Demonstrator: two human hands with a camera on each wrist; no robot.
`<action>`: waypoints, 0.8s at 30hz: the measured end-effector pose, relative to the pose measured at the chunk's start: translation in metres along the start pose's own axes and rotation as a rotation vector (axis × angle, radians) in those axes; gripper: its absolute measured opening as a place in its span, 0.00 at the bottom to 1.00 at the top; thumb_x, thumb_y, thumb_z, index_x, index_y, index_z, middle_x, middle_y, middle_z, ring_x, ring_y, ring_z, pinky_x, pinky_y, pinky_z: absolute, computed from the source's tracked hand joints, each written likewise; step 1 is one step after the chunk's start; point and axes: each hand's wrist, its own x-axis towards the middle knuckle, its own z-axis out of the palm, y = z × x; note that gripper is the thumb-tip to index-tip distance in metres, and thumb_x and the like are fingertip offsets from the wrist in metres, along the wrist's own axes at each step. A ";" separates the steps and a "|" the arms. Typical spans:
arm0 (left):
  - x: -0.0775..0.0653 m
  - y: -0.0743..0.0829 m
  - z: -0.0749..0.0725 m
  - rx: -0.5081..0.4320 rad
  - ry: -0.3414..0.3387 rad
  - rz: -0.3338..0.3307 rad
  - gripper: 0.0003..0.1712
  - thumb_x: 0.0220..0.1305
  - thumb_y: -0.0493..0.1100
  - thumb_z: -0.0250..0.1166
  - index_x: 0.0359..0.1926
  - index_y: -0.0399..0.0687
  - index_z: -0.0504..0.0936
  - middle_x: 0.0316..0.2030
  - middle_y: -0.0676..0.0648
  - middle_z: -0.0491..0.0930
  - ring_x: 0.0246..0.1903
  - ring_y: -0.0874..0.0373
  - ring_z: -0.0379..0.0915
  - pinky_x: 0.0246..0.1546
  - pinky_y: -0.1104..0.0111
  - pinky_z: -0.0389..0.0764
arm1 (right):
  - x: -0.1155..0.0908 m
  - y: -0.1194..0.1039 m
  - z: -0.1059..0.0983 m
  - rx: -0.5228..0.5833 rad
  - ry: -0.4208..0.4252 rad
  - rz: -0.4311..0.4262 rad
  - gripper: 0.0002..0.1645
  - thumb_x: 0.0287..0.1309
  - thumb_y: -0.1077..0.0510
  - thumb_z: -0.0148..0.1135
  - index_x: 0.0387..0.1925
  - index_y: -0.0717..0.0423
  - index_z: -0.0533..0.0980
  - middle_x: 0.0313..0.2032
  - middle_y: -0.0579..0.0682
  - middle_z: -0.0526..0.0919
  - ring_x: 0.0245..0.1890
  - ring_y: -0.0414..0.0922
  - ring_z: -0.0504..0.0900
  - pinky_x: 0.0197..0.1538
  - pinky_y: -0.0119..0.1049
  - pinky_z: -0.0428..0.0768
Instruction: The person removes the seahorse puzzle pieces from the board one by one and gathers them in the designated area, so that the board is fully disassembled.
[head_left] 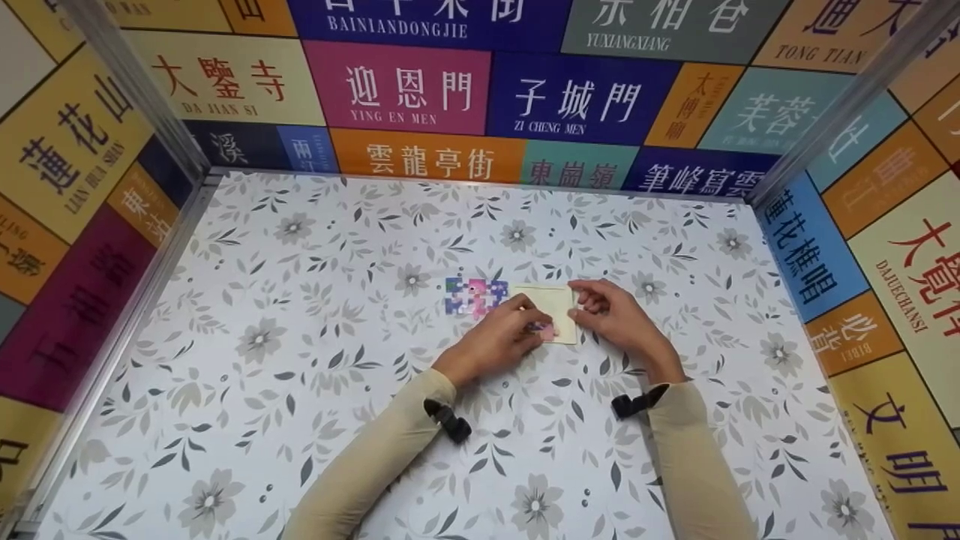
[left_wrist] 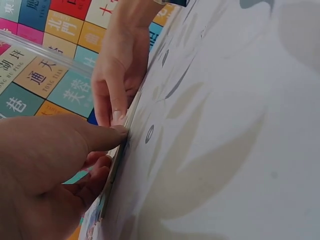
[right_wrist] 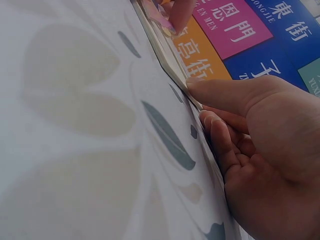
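Pink and purple jigsaw pieces (head_left: 476, 294) lie joined on the table at the left side of a cream puzzle tray (head_left: 562, 300). My left hand (head_left: 501, 335) reaches over the tray and pinches a pink jigsaw piece (head_left: 547, 331) low on its surface; the fingers partly hide it. At the tray's right edge, my right hand (head_left: 619, 315) holds the rim, its thumb on the side and a finger at the upper corner. In the right wrist view, the right thumb (right_wrist: 220, 92) presses the tray edge, with the other fingers curled beside it.
A white table (head_left: 360, 435) with a grey flower and leaf print lies under everything. Upright panels (head_left: 420, 82) with coloured street-name blocks enclose its back and both sides. Black straps (head_left: 448, 421) sit at both wrists over beige sleeves (head_left: 375, 457).
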 end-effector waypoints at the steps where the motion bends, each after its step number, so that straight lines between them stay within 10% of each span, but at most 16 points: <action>1: 0.000 0.000 -0.001 -0.001 -0.002 0.001 0.19 0.77 0.42 0.68 0.65 0.47 0.86 0.56 0.46 0.78 0.50 0.54 0.80 0.54 0.67 0.83 | 0.000 0.000 0.000 0.001 0.002 0.001 0.33 0.69 0.56 0.75 0.72 0.55 0.77 0.52 0.60 0.81 0.45 0.45 0.78 0.49 0.24 0.76; 24: -0.016 -0.014 -0.040 -0.031 0.101 0.003 0.20 0.72 0.45 0.74 0.62 0.47 0.87 0.53 0.45 0.84 0.52 0.50 0.82 0.58 0.58 0.83 | -0.001 -0.003 0.002 -0.023 0.014 -0.024 0.32 0.69 0.60 0.74 0.71 0.60 0.77 0.53 0.63 0.81 0.46 0.47 0.77 0.50 0.24 0.75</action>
